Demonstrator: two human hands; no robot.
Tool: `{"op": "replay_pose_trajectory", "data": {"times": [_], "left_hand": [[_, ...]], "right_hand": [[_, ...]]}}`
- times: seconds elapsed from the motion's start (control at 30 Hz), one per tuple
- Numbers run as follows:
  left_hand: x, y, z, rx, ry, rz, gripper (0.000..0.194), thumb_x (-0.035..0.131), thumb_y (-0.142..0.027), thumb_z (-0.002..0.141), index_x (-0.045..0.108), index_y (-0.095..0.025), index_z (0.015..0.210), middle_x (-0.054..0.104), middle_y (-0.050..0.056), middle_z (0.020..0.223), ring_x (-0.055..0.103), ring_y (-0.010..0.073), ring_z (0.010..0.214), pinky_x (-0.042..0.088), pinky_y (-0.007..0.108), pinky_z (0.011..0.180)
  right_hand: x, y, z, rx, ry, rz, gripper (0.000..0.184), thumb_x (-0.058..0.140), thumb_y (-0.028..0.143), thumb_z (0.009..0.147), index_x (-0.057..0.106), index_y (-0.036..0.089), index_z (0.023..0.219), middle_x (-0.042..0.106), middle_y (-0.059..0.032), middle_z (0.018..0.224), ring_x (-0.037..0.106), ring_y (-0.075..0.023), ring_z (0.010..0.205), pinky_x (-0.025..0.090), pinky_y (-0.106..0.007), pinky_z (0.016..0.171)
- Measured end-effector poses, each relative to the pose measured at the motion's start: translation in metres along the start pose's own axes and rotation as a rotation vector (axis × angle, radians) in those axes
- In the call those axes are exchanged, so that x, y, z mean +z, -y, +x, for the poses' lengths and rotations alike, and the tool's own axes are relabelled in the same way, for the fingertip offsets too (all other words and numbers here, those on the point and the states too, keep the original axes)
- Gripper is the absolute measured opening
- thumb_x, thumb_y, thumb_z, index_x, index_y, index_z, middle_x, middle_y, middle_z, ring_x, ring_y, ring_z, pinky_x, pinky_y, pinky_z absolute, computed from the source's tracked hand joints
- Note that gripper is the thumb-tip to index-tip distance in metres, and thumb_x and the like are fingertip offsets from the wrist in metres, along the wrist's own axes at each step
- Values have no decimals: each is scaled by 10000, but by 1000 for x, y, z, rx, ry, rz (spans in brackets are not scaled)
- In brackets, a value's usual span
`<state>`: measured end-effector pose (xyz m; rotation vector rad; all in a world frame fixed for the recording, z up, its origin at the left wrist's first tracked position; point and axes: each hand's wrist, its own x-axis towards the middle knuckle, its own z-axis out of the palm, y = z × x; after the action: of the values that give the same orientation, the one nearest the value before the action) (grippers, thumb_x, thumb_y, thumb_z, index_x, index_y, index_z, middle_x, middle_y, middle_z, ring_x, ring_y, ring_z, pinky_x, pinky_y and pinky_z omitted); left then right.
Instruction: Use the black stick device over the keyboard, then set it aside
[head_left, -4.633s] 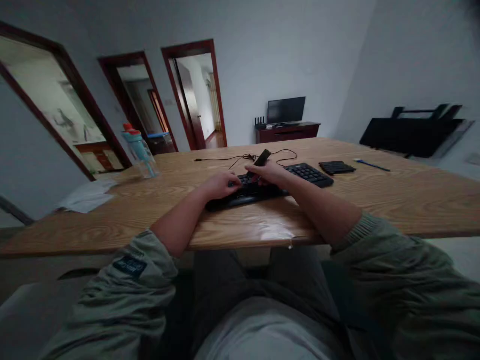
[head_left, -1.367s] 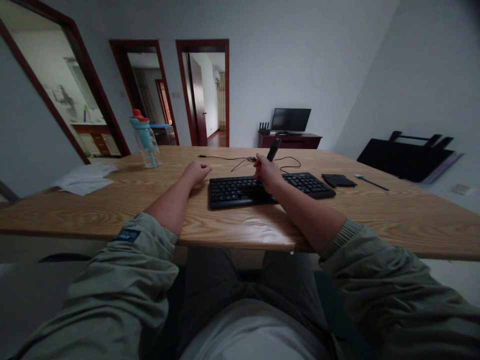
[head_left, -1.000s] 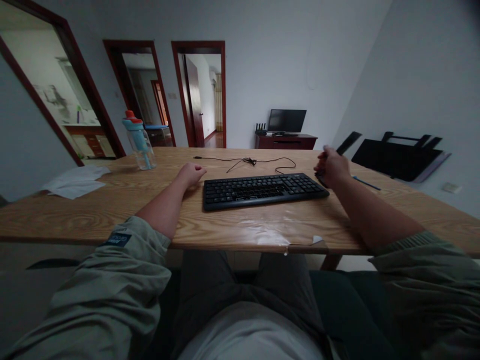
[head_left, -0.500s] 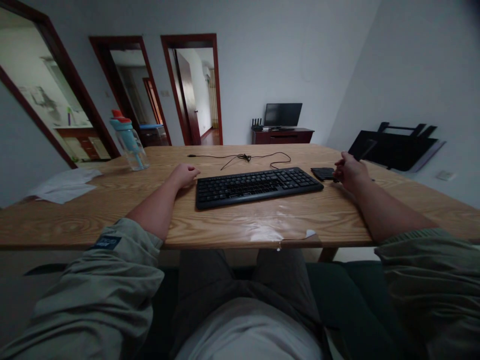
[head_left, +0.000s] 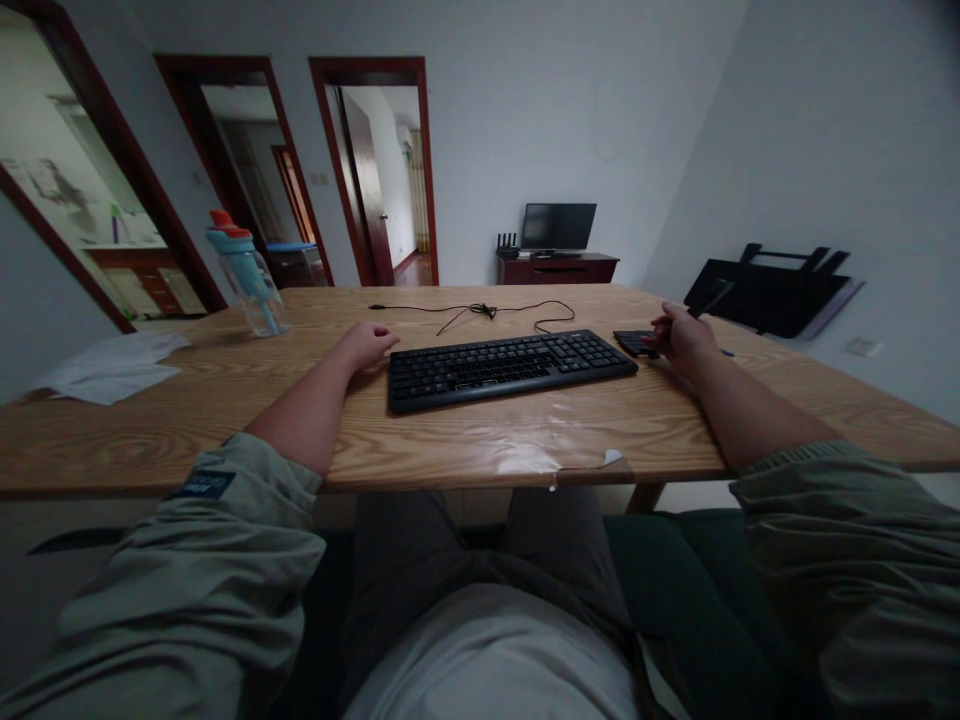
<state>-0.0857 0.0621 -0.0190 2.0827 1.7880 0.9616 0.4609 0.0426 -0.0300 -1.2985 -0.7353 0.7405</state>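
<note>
A black keyboard (head_left: 517, 370) lies on the wooden table in front of me, and some keys in its middle look different from the rest, perhaps uncovered. My left hand (head_left: 367, 345) rests on the table just beyond the keyboard's left end, fingers curled in, with nothing visible in them. To the right of the keyboard, my right hand (head_left: 681, 338) is closed around a slim dark tool (head_left: 711, 297) whose wider end points up and away. Its exact kind is unclear. Beside those fingers lies a group of small black pieces (head_left: 631, 342), partly hidden by the hand.
The keyboard's black cable (head_left: 486, 311) lies bundled behind it. A clear bottle with a red and blue lid (head_left: 255, 285) stands at the left, near white paper sheets (head_left: 112, 368). Clear film (head_left: 536, 453) covers the table's front edge. A monitor (head_left: 559, 227) stands on a far cabinet.
The whole view has shifted slightly, moving everything a little left. My right hand still grips the dark tool beside the small black pieces, and my left hand rests where it was.
</note>
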Motion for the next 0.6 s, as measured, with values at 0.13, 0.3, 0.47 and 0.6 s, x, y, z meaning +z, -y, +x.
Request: {"op": "replay_pose_trajectory", "data": {"times": [0.13, 0.3, 0.47, 0.6], "left_hand": [[0, 1, -1, 23, -2, -16, 264, 604, -405, 725, 709, -174, 654, 568, -3, 564, 490, 169, 601, 359, 305, 625], [-2, -2, -3, 23, -5, -44, 261, 605, -402, 726, 712, -172, 662, 571, -2, 570, 478, 165, 596, 357, 304, 620], [-3, -6, -6, 28, -12, -50, 249, 623, -403, 709, 708, -176, 652, 600, 13, 598, 507, 177, 620, 366, 308, 627], [-4, -6, -6, 29, -18, -37, 263, 620, -420, 710, 705, -178, 651, 595, 14, 594, 507, 180, 620, 359, 310, 622]], "right_hand": [[2, 3, -5, 13, -36, 48, 264, 543, 229, 954, 540, 171, 696, 462, 35, 520, 480, -72, 435, 573, -215, 568], [1, 6, -6, 26, -51, 37, 230, 553, 188, 926, 526, 175, 698, 470, 32, 546, 486, -78, 474, 576, -221, 567], [0, 5, -5, 49, -33, -59, 224, 556, 237, 931, 570, 161, 720, 514, 3, 589, 512, -91, 492, 469, -180, 427], [-2, 4, -3, 19, -29, -144, 235, 560, 245, 924, 572, 158, 705, 494, -3, 564, 479, -91, 480, 382, -173, 379]]}}
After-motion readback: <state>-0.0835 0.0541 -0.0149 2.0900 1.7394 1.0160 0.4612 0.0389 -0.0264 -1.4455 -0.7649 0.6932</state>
